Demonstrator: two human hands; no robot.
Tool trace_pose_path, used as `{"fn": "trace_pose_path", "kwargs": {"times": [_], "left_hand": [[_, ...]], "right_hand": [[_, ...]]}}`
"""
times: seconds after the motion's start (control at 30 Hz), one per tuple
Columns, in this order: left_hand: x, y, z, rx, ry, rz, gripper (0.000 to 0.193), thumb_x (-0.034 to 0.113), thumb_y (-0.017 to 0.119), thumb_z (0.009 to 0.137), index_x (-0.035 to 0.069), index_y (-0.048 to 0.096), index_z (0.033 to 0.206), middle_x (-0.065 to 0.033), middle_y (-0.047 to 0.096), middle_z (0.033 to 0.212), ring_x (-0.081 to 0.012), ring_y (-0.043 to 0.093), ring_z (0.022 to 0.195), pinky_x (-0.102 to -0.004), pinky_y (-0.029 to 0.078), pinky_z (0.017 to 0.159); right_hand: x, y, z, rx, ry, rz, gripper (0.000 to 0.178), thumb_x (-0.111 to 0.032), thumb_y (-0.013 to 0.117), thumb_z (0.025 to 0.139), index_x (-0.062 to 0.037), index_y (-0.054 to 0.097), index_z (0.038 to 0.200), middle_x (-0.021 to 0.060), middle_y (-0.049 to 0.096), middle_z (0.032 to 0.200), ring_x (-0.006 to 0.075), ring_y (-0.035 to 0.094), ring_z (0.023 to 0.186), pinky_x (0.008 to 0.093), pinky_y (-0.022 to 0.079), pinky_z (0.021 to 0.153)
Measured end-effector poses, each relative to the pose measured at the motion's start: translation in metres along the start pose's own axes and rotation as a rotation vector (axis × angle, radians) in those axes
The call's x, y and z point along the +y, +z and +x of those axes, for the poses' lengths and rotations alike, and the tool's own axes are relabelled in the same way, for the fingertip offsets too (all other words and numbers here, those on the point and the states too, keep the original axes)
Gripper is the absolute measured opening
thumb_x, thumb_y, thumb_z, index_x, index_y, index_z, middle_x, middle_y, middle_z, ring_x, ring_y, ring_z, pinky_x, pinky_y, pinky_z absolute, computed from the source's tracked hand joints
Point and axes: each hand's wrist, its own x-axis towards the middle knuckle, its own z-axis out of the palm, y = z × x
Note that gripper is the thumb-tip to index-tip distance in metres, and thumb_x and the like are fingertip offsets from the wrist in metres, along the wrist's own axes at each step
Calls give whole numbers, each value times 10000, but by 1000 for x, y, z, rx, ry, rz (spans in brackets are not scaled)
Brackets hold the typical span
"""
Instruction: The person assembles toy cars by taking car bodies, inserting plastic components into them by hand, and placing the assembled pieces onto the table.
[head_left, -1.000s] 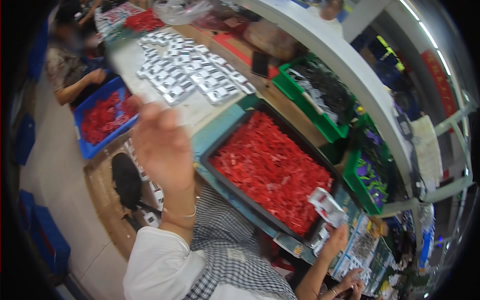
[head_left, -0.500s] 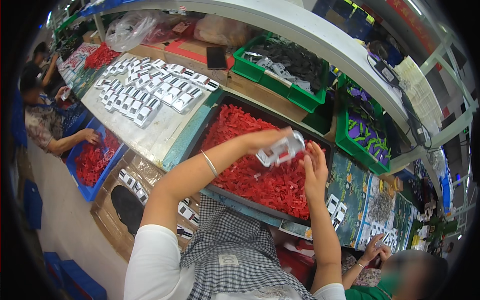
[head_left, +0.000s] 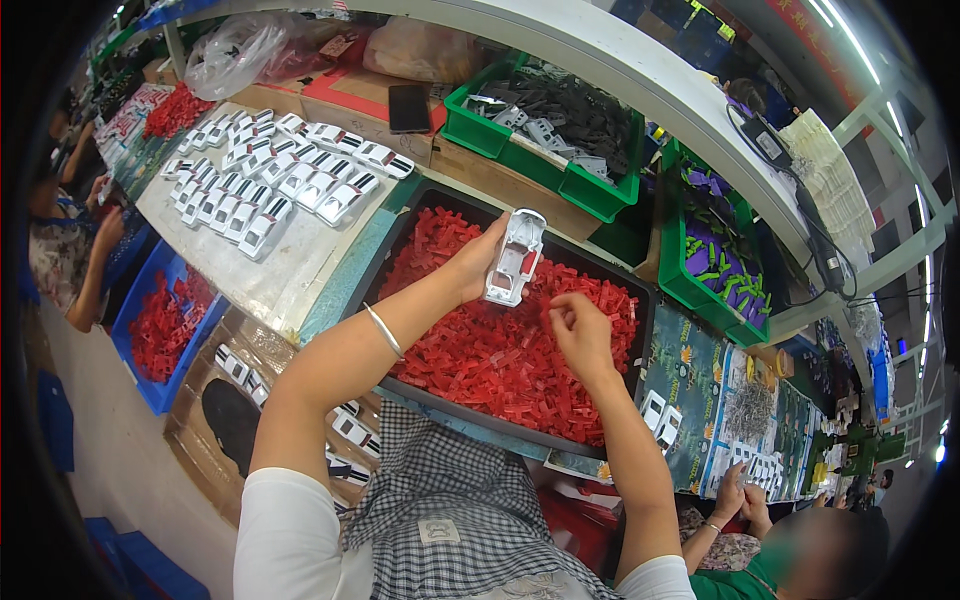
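My left hand grips a white toy car body by its side, hollow underside facing me. A small red piece sits inside the shell. To the right, just apart from the shell, my right hand has its fingers curled and pinched; what they hold, if anything, blends into the red behind. Both hands are above a black tray heaped with small red plastic parts.
White car bodies stand in rows on the board at left. Green bins hold dark and purple parts behind the tray. A blue crate of red parts and a cardboard box lie lower left. Co-workers' hands work at lower right.
The car body has turned from sideways to upright, its hollow side toward me, and shifted left. My right hand has gone from open fingers beside it to a pinch, lower and left.
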Motion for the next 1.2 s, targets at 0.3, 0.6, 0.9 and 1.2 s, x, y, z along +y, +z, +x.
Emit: {"fn": "trace_pose_path", "kwargs": {"times": [0.3,0.6,0.9,1.2], "left_hand": [[-36,54,4,213,122,214,480,517,361,989,104,599,932,-6,584,796,-105,538,690,-302,454,620],[-67,34,12,266,99,236,597,595,346,960,78,634,1039,-36,610,869,-137,566,740,-290,452,605],[-55,41,8,236,48,421,599,593,288,971,95,610,1057,-16,575,789,-101,497,624,-234,394,513],[-59,45,6,163,193,488,605,585,282,977,84,620,1008,0,551,782,-78,461,637,-231,357,499]], "right_hand": [[-33,-2,27,235,-253,-188,224,66,621,691,-14,537,883,149,552,782,328,565,729,411,457,632],[-23,-7,13,137,-370,-312,213,28,604,637,-42,638,835,106,587,957,305,546,897,398,441,729],[-11,-12,30,146,-513,-240,215,61,606,644,-39,634,832,109,586,975,288,561,909,410,407,851],[-16,-12,21,235,-530,-288,124,23,617,667,-25,615,782,99,543,835,290,538,798,403,424,749]]}}
